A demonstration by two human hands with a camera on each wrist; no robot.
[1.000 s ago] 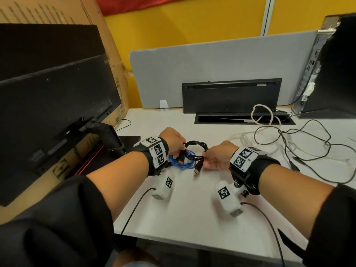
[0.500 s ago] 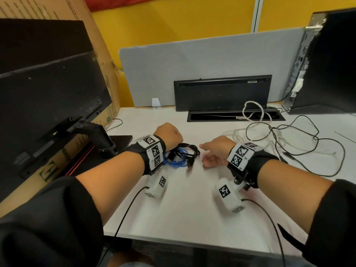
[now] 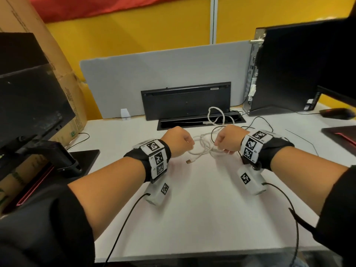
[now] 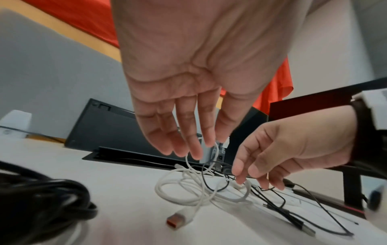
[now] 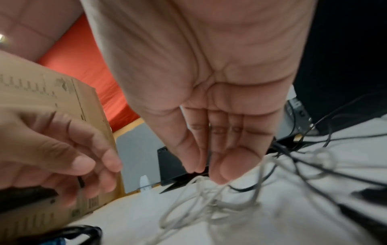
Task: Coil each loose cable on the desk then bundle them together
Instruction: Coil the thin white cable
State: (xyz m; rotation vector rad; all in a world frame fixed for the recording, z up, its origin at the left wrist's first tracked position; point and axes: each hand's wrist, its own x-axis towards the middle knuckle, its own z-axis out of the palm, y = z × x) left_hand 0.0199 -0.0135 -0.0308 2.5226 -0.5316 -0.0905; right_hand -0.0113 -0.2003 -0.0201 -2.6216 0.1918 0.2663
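While print on the cardboard box (image 3: 63, 78) at 9 o'clock blurs unreadably, the left hand (image 3: 178, 140) pinches the white cable (image 3: 202, 149) loosely at desk (image 3: 192, 209) centre; the right hand (image 3: 228, 138), at 3 o'clock of it, pinches 1 strand.

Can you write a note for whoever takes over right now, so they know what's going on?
Left hand: fingers reach down to a loop of the white cable; whether it grips is unclear.
Right hand: pinches the same cable.
The white cable lies tangled in the middle of the desk, crossing the loose black cables.
Done: a black coil lies to the left.
Left to do: coil the white cable, coil the black cables, bundle everything.
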